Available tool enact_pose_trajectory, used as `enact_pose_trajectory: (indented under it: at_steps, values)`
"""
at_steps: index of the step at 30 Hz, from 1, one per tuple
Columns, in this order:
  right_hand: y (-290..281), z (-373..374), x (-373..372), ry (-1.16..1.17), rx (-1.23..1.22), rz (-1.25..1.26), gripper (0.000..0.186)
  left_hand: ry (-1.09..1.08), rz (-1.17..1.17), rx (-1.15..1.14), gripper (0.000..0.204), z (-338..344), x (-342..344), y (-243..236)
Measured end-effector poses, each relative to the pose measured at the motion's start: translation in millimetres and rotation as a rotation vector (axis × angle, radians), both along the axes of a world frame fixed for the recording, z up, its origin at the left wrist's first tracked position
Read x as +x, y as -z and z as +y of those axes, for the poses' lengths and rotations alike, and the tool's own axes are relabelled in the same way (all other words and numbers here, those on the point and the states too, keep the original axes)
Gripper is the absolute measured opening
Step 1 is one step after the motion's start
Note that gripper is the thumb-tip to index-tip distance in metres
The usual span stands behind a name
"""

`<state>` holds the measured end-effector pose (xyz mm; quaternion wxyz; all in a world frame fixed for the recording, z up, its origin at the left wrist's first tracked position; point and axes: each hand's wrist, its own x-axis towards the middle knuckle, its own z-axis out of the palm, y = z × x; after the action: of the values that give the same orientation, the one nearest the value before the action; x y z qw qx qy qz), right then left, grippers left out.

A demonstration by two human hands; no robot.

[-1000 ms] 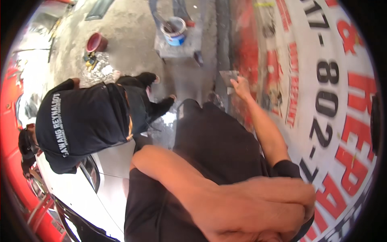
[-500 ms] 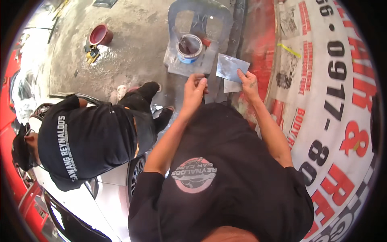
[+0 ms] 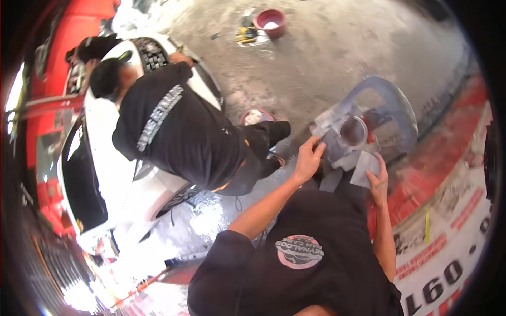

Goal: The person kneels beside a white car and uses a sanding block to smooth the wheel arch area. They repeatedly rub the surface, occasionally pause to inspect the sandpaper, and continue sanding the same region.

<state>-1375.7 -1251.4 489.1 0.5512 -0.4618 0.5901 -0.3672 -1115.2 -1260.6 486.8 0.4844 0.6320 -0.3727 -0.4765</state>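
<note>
Left hand (image 3: pixel 307 160) and right hand (image 3: pixel 377 181) each pinch an edge of the grey sheet (image 3: pixel 350 158) between them, just below the tub (image 3: pixel 353 131), and a careless tug could tip it.

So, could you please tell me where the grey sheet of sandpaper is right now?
In the head view, the grey sandpaper sheet is right of centre, held by the right hand, just below the round tub and right of the left hand.

A grey sheet (image 3: pixel 365 169) is showing beside a red-rimmed tub (image 3: pixel 353 131); a white car (image 3: pixel 113 174) is gleaming; the red bowl (image 3: pixel 270 21) is sitting on grey floor (image 3: pixel 337 58).
</note>
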Motion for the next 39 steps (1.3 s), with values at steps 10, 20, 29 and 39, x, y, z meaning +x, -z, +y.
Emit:
enact_pose_trajectory:
  at_steps: [10, 20, 29, 39]
  values:
    - [40.7, -111.9, -11.6, -0.153, 0.083, -0.125, 0.024, -0.346, 0.651, 0.375, 0.016, 6.8, -42.1, 10.5]
    - [38.4, -112.6, -21.6, 0.063, 0.622, -0.674, 0.031, -0.238, 0.7, 0.329, 0.018, -20.3, -114.0, 7.4]
    - [10.0, -90.5, -15.4, -0.428, 0.44, -0.407, 0.032, -0.126, 0.449, 0.326, 0.014, -8.8, -78.2, 3.0]
    - [-15.2, -80.3, 11.1, -0.743, -0.238, 0.368, 0.024, -0.409, -0.124, 0.116, 0.019, 42.4, 4.7, 25.0]
